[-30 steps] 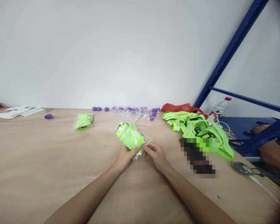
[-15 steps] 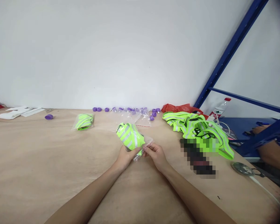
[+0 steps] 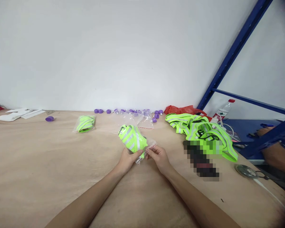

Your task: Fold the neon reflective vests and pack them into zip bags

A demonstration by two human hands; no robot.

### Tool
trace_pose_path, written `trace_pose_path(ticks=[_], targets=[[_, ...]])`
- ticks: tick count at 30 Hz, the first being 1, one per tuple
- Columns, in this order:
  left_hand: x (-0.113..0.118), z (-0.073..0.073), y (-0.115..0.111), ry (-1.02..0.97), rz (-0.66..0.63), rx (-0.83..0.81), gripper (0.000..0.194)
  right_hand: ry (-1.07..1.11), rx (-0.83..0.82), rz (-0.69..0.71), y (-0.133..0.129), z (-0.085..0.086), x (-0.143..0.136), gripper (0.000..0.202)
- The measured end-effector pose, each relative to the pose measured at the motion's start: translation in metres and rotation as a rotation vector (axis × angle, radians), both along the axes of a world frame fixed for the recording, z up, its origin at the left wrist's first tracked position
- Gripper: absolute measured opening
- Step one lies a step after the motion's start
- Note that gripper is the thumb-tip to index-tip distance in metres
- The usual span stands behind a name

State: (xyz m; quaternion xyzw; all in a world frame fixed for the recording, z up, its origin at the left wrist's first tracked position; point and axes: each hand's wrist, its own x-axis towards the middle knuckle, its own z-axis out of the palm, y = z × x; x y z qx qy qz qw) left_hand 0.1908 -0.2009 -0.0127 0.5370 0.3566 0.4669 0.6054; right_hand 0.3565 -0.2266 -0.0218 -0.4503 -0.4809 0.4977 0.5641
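A clear zip bag with a folded yellow-green reflective strap (image 3: 132, 139) inside is held low over the table, tilted, its zip edge towards me. My left hand (image 3: 130, 158) is closed on the bag's near left part, thumb on top. At the right end of the zip edge, my right hand (image 3: 158, 155) pinches the plastic between thumb and fingers. Another bagged reflective strap (image 3: 85, 123) lies flat to the left. Just beyond my hands are clear bags (image 3: 144, 121) lying loose on the wood.
Several purple caps (image 3: 108, 111) line the wall. On the right lie a heap of reflective straps (image 3: 199, 128), a red plastic bag (image 3: 185, 110), a pixelated dark object (image 3: 201, 161) and a round corded device (image 3: 245, 171). A bottle (image 3: 224, 109) stands by the blue frame (image 3: 237, 41); another person's arm (image 3: 279, 155) shows beyond.
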Motion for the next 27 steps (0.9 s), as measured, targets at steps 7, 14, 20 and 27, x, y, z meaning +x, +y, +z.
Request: trace_pose_path(ticks=[7,14,20,27], targets=[[-0.002,-0.004,0.002,0.014,0.016,0.005,0.042,0.002,-0.01,0.032,0.0,-0.001,0.0,0.037],[-0.002,-0.003,0.001,0.018,0.002,0.02,0.042,0.005,-0.019,0.044,0.002,-0.003,0.003,0.039],[-0.003,-0.003,0.0,0.024,-0.001,0.02,0.05,0.015,-0.021,0.053,0.0,-0.007,0.004,0.04],[-0.015,-0.003,0.002,0.038,-0.021,0.037,0.054,-0.396,0.116,-0.017,-0.021,-0.01,0.022,0.031]])
